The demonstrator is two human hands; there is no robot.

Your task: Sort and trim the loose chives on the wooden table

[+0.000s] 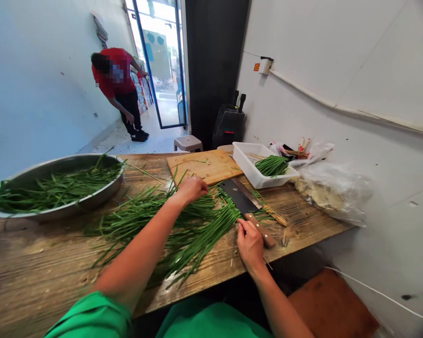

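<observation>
A loose heap of long green garlic chives (137, 218) covers the middle of the wooden table. Over its far right part is my left hand (192, 189), its fingers curled; whatever they hold is hidden. My right hand (250, 239) is closed at the cut ends of a straighter bunch of chives (206, 237). Out from under this hand pokes a thin bamboo skewer (268, 264), mostly covered by the fist. Right beside it lies a cleaver (241, 197), its wooden handle toward me. More bamboo skewers (277, 216) rest past the blade.
At left stands a large metal basin (56, 188) of chives. A cutting board (206, 166), a white tub (246, 164) with chives and a plastic bag (333, 190) sit along the far and right side. A person in red (118, 77) bends near the glass door.
</observation>
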